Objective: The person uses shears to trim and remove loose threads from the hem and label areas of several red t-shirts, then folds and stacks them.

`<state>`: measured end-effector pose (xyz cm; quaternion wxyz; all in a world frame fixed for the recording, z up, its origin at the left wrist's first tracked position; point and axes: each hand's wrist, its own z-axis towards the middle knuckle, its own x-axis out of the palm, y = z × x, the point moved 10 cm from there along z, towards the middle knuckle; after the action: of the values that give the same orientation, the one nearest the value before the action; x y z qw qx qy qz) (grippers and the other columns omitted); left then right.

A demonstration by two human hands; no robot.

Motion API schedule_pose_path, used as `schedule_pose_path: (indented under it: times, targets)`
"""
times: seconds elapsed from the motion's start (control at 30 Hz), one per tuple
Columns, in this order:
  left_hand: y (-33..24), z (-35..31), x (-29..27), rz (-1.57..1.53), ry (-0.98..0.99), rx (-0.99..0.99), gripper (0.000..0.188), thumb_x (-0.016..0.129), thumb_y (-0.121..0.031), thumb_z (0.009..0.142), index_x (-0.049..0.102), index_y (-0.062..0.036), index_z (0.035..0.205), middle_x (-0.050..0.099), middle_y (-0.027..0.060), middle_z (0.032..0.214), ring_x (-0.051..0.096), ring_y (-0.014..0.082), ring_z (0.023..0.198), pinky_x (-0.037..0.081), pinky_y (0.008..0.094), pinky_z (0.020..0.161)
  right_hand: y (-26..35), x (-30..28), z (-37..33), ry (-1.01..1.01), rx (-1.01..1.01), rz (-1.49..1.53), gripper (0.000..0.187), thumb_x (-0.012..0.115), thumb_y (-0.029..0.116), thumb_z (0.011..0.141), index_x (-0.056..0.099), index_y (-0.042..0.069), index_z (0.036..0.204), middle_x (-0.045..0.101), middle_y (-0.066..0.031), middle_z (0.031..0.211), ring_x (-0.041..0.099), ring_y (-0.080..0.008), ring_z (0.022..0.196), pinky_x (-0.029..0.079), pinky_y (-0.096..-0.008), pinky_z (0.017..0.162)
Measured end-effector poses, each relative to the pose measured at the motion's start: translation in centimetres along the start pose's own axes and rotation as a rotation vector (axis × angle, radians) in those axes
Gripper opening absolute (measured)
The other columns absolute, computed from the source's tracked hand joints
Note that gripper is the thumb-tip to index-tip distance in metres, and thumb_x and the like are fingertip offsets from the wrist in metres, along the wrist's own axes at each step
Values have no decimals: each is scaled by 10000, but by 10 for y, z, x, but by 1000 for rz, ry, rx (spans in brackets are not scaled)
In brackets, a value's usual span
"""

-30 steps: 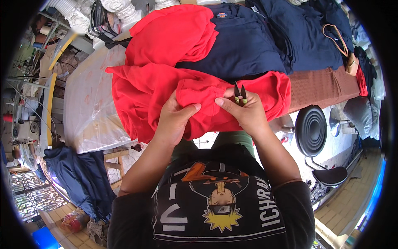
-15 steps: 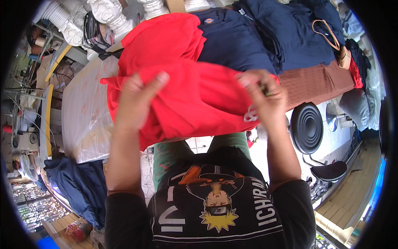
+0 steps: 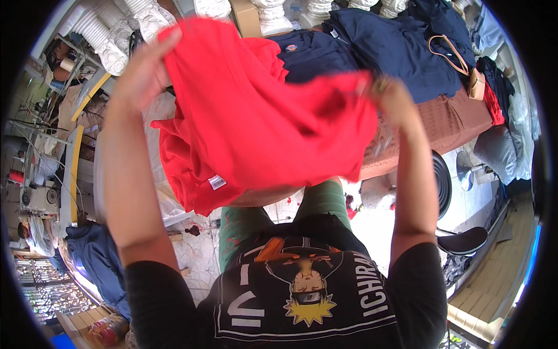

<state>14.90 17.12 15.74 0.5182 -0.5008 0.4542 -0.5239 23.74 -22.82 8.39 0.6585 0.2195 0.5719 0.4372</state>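
Observation:
A red garment hangs spread between my two hands over the near edge of the table. On its lower left part a small white label shows. My left hand is raised at the far left and grips the garment's upper edge, thumb at the top. Blurred by motion, my right hand closes on the garment's right corner. More red cloth lies behind and under the held piece; where one piece ends and another begins is hidden.
Navy garments are heaped along the back of the table, whose brown cloth cover shows at the right. A tan strapped pouch lies there. White ornate pedestals line the back. A black round stool stands at the right.
My left hand has moved up and outward with the garment's edge, my right hand slightly up and right. The garment is stretched wider, and its white label has come into view.

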Motion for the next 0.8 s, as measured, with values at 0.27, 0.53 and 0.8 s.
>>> schedule_pose_path:
  times: [0.27,0.53,0.8]
  targets:
    - [-36,-86,-88,21,-171,548,500,605,-110,866,467,-20,1338,501,110,1373,476,242,1272,325,421,1102,41,-69,-7,-301,-177,432,111,646,123,906,618,56,990,566,56,737,458,-9,624,356,-186,527]
    - [221,-155,-70,260,-302,0,384,530,58,846,602,-5,1217,654,51,1167,598,124,1077,451,292,958,-117,66,-79,476,359,329,257,683,164,892,668,65,1129,562,75,718,397,-4,555,287,-184,483]
    - [253,-162,-75,5,-382,-29,383,536,49,859,586,-5,1235,644,65,1187,602,141,1088,453,293,965,-120,77,-69,339,384,495,292,726,173,864,662,5,1095,594,57,799,429,-11,592,322,-183,517]
